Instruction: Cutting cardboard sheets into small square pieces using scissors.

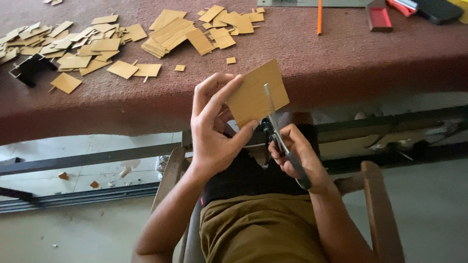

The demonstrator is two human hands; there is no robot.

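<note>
My left hand (212, 129) pinches a tan card sheet (257, 94) upright over my lap, just off the table (312, 73) edge. My right hand (295, 153) is closed around the scissors (278, 131), blade partway up the sheet. Many cut pieces (87, 48) and a stack (170, 36) already lie on the table; this sheet's cut looks unfinished

Open air around the left hand (212, 131) and right hand (292, 156), in front of the table edge (341, 90). Bare cloth between the heaps of cut brown pieces (92, 46) and the orange pencil (320, 17), enough to pass through (only two small scraps (230, 60) lying there). Blocked lower down by the chair arms (375, 204) either side and by the dark frame bars (97, 158) under the table.
</note>
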